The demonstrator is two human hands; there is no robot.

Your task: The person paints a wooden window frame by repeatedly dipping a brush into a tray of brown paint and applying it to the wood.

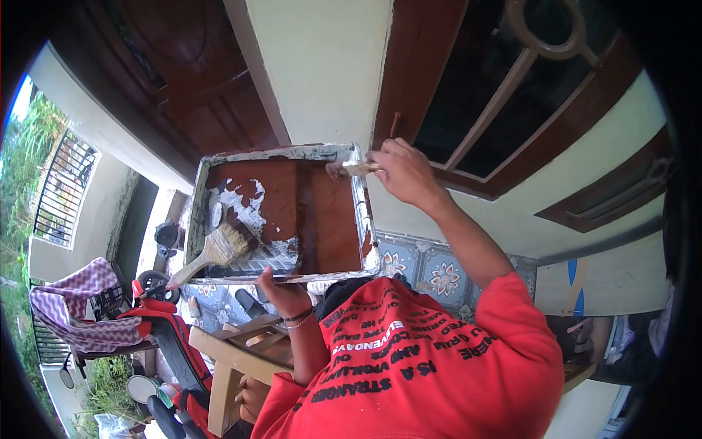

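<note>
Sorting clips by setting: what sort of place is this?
Probably a house porch: a dark wooden door and window frame in a cream wall, patterned floor tiles, greenery beyond a fence.

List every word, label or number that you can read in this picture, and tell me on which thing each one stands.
"STRANGER": black print on the red shirt, seen upside down.
"IS A": same shirt, next line.
Other shirt lines, black and white: too creased and small to read with certainty.
Paint tray in the left hand: no text seen.
Small brush in the right hand: no text seen.
</note>
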